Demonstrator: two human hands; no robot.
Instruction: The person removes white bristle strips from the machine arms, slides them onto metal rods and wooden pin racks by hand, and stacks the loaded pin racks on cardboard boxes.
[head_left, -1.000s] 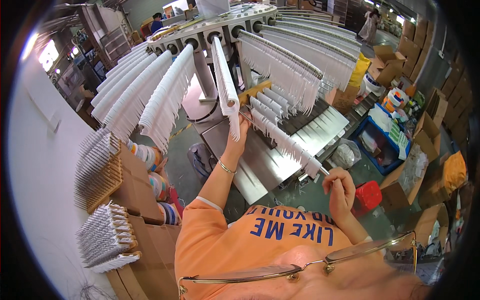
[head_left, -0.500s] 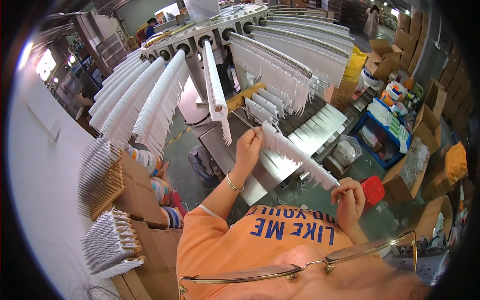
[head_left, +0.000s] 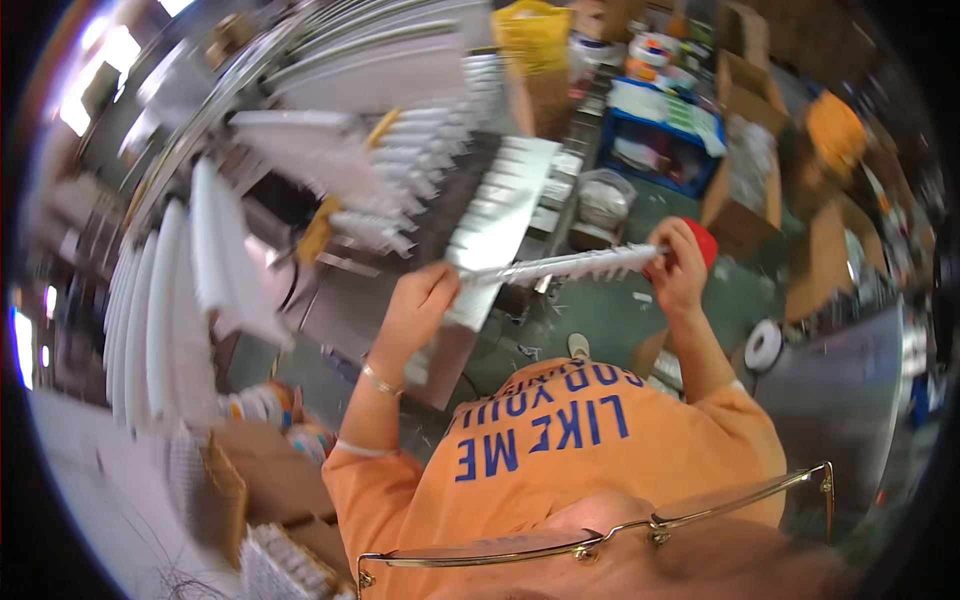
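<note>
Between my two hands stretches a metal rod strung with thin white pieces (head_left: 565, 267); their exact kind cannot be made out. My left hand (head_left: 422, 305) pinches its left end. Around the right end the fingers of my right hand (head_left: 680, 268) are closed. The rod lies almost level, in front of my orange shirt. Beyond my left hand, a metal tray (head_left: 500, 215) and a row of short white-loaded rods (head_left: 415, 165) belong to a large rack. Long white-loaded rods (head_left: 165, 310) fan out from that rack on the left, blurred by motion.
A red object (head_left: 703, 240) is partly hidden behind my right hand. Farther off are a blue crate (head_left: 655, 165), a clear bag of white material (head_left: 603, 203) and open cardboard boxes (head_left: 740, 215). More boxes (head_left: 265, 465) stand at lower left. A grey panel (head_left: 840, 400) rises at right.
The view has swung to the right, so the rack sits farther left. The rod, steeply slanted before, is now nearly level, its right end raised by my right hand. Both hands keep hold.
</note>
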